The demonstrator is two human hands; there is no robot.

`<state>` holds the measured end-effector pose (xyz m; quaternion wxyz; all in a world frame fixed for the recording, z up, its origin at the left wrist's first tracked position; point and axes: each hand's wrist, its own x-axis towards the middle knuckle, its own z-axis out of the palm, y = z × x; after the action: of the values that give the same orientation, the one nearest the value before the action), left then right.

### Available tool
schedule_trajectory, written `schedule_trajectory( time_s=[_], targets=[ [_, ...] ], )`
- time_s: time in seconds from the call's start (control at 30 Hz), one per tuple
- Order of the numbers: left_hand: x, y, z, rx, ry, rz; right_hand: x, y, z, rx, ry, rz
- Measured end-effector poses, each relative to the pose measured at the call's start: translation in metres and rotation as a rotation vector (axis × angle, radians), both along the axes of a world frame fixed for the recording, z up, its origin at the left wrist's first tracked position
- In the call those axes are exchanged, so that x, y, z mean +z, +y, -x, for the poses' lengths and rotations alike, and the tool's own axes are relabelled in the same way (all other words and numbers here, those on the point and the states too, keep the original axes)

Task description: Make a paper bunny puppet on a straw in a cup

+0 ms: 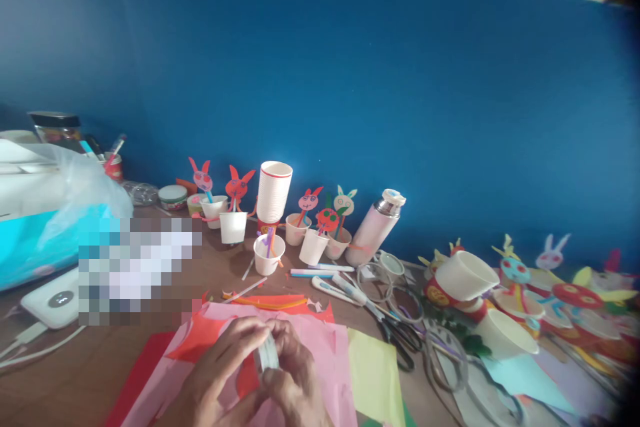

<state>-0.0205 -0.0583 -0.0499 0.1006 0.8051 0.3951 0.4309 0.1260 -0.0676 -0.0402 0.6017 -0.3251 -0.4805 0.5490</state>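
My left hand (227,353) and my right hand (296,363) meet over the stacked sheets, fingers bent around a small pale folded piece (269,353). Its surface is whitish, and the fingers cover its ends, so I cannot make out its exact kind. Beneath the hands lies pink paper (330,360). An orange-red paper piece (197,339) rests on it to the left, and more orange-red shows between the hands. Yellow paper (375,373) lies on the right of the pink sheet, with red paper (143,373) sticking out on the left.
Scissors (385,320), a white cutter (337,290) and markers (313,273) lie behind the papers. Several paper cups with rabbit figures (237,187), a cup stack (275,190) and a thermos (373,230) stand along the wall. Tape rolls (445,353) sit at right, a power bank (53,297) at left.
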Motion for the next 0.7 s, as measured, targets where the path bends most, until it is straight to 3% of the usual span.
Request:
schedule_trajectory(
  time_s=[0.17, 0.3, 0.47, 0.7],
  targets=[
    [-0.002, -0.001, -0.003, 0.028, 0.016, -0.046, 0.003, -0.001, 0.002, -0.042, -0.011, -0.004],
    [-0.002, -0.001, -0.004, 0.01, -0.055, 0.013, 0.002, 0.0, 0.002, -0.06, -0.029, 0.031],
    [0.005, 0.001, -0.003, -0.041, -0.17, 0.171, 0.004, 0.0, -0.002, 0.036, 0.047, 0.026],
    [0.003, 0.001, 0.003, -0.036, -0.148, 0.153, 0.011, 0.002, -0.006, 0.12, 0.108, 0.061]
  ],
)
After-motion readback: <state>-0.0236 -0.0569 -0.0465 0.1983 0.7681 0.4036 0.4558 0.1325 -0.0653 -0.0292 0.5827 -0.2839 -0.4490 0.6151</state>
